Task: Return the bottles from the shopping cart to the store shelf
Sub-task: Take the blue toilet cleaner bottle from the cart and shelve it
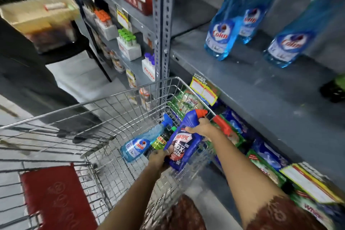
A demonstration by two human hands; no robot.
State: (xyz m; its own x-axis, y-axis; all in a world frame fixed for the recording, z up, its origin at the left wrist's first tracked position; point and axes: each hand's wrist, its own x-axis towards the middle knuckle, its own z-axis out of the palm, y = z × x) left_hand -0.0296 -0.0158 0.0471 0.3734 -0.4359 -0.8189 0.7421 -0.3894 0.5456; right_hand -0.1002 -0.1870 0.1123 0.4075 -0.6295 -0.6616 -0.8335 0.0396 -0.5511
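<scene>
1. Both hands are down in the shopping cart (pixel 115 110), clamped on the same dark blue Harpic bottle (pixel 183 142). The right hand (pixel 202 127) grips its neck just under the red cap, and the left hand (pixel 160 157) wraps the base.

2. The bottle lies tilted, cap end pointing away from the person and towards the cart's far corner. It looks lifted a little, but I cannot tell whether it is clear of the wire floor.

3. Just left of the left hand lie two more bottles: a dark one with a green cap (pixel 162 141), pressed against the Harpic, and beyond it a pale blue Colin spray bottle (pixel 139 145) on its side.

4. Up and to the right of the right hand runs the grey shelf (pixel 252 80), where three blue Colin bottles (pixel 220 37) already stand. There is bare board between them and the hands.

5. What could go wrong, as I see it: the cap end sits close to the cart's rim wire, so a straight pull upwards might snag there.

6. The dark bottle touches the Harpic, so lifting could drag or roll it into the spray bottle.

7. The yellow price tag (pixel 204 89) juts from the shelf edge, just beyond the right hand. A careless swing to the shelf could clip it.
</scene>
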